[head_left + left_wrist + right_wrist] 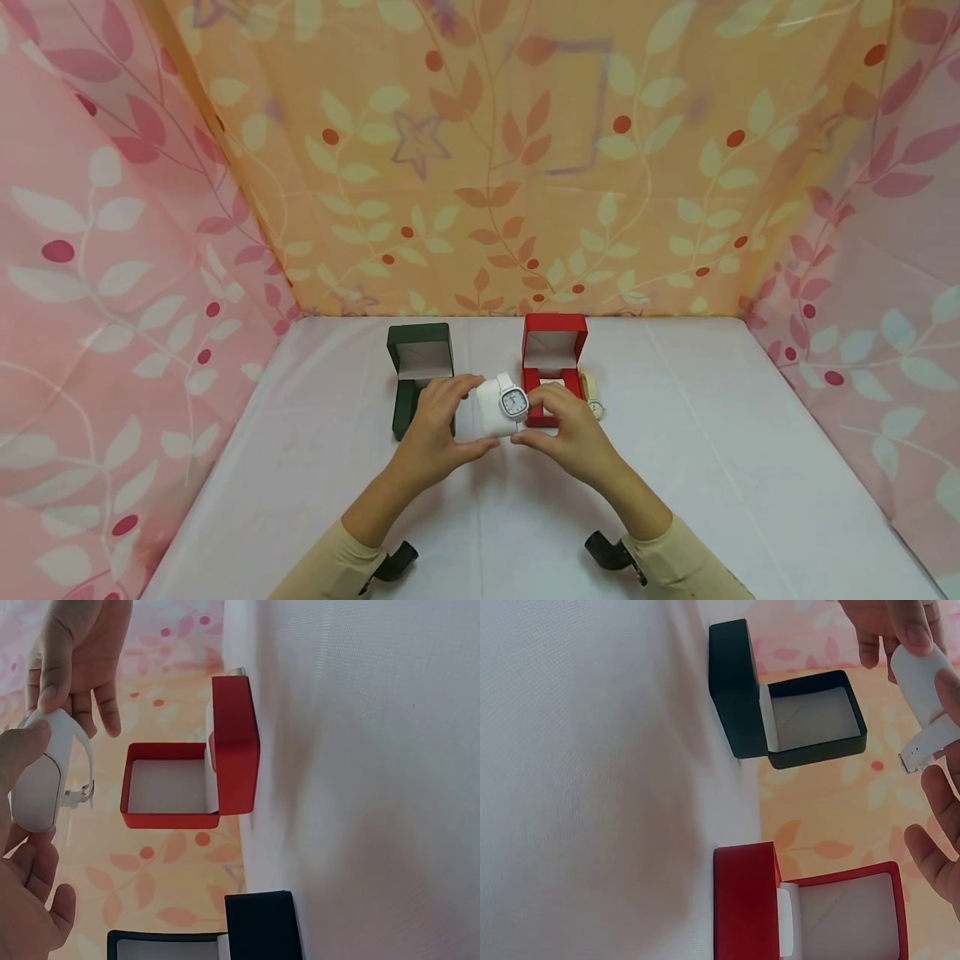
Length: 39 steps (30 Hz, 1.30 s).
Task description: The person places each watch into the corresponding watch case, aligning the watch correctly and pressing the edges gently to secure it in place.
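Note:
My left hand grips a white watch cushion between thumb and fingers, raised in front of two open boxes. A white wristwatch with a squarish case lies at the cushion's right end, its dial toward me. My right hand pinches the watch at that end, forefinger at the case and thumb at the lower corner. In the left wrist view, the buckle end of the strap stands loose from the cushion. The right wrist view also shows the buckle hanging free.
Behind my left hand stands an open dark green box. An open red box stands behind my right hand, with a white cushion inside. A cream-strapped watch lies beside it on the white tablecloth. Patterned cloth walls surround the table.

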{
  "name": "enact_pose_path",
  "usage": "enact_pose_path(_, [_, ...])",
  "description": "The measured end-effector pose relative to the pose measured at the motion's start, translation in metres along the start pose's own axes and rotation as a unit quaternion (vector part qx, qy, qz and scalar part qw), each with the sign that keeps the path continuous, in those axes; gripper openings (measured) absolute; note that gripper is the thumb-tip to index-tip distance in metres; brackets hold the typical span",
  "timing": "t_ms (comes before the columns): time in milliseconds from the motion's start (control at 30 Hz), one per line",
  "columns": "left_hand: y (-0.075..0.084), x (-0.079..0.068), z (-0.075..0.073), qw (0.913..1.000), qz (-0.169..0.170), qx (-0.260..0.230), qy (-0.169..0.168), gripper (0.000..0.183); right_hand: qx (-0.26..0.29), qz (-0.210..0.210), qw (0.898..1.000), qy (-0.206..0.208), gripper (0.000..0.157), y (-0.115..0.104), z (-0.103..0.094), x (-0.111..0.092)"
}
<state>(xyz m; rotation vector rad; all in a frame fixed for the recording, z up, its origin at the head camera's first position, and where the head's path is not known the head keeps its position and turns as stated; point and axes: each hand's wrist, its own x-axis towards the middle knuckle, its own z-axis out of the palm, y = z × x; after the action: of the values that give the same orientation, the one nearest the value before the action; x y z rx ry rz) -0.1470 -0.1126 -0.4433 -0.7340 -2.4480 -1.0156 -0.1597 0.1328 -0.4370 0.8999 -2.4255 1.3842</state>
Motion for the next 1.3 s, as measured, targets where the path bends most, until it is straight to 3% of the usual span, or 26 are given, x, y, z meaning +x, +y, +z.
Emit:
enact_pose_path(333, [-0.003,0.0,0.001,0.9995,0.009,0.011,0.029,0.085,-0.012,-0.006,1.0,0.029,0.032,-0.001,0.005,-0.001])
enact_pose_path(967, [-0.006,0.0,0.0,0.9966,0.023,0.065,0.046,0.084,-0.021,0.019,0.998,0.06,0.03,-0.003,0.018,-0.005])
enact_pose_path(1300, [-0.006,0.0,0.001,0.9949,0.028,0.076,0.06,0.083,-0.023,0.004,0.997,0.074,0.03,-0.002,0.022,-0.005])
